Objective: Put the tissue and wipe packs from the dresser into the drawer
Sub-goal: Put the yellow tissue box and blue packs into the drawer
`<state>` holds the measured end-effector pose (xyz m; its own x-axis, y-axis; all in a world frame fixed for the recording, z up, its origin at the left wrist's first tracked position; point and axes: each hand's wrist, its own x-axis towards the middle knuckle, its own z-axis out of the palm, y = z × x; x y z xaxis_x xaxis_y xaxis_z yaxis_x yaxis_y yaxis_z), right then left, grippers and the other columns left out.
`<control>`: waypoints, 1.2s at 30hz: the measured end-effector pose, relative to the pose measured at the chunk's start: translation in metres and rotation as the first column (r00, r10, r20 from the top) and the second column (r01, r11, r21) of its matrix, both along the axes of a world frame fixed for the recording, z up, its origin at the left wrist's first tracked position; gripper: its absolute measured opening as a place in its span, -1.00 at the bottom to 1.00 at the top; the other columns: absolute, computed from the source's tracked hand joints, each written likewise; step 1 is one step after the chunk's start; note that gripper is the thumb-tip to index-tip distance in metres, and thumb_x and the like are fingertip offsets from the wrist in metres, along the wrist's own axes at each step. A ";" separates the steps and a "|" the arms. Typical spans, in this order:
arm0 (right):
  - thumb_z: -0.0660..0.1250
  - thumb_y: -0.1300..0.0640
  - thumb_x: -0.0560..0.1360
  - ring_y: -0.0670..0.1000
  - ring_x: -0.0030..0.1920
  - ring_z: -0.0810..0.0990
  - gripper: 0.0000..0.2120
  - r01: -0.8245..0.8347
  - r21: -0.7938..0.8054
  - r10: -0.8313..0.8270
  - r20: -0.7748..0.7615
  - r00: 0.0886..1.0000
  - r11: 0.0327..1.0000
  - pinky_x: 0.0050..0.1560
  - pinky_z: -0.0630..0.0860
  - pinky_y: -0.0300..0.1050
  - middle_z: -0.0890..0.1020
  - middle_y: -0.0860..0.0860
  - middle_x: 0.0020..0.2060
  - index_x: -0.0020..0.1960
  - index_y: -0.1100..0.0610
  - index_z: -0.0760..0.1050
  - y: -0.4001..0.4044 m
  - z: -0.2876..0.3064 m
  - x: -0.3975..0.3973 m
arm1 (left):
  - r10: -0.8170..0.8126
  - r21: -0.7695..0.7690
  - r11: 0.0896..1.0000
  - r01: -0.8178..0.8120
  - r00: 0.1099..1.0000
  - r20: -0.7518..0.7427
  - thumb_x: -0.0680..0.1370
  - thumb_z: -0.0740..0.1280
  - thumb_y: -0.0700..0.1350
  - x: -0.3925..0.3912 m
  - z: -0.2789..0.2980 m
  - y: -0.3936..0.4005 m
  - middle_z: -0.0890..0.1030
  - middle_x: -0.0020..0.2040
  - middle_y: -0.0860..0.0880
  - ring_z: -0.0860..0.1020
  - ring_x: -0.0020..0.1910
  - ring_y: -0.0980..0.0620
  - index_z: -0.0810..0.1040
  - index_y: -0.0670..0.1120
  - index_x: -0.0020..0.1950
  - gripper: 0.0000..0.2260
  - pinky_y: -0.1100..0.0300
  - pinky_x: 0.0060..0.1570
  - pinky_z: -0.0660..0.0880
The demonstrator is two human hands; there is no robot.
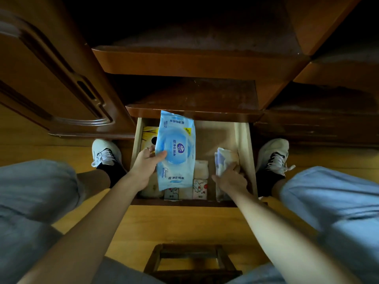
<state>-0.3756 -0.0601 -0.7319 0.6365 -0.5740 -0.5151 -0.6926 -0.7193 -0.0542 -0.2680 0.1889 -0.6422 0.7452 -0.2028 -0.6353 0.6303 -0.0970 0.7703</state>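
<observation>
The blue wipe pack reads "超净化纯水" and "Vinda".
</observation>
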 end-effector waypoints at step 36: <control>0.50 0.17 0.45 0.01 -0.01 0.63 -0.47 0.158 0.489 -0.363 0.359 0.860 0.858 -0.18 0.57 -0.09 0.58 0.00 0.01 0.24 -0.03 0.25 -0.138 0.127 -0.035 | -0.414 0.318 0.839 0.441 0.897 -0.154 0.62 0.22 -0.36 -0.052 -0.075 -0.185 0.62 0.19 -0.20 0.61 0.11 -0.12 0.52 -0.22 0.14 -0.84 0.09 -0.13 0.61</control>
<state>-0.4104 -0.1979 -0.6053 0.7067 -0.5360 -0.4618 -0.6828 -0.3456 -0.6437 -0.3197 0.0044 -0.7168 0.5806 -0.2542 -0.7735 0.5209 -0.6142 0.5928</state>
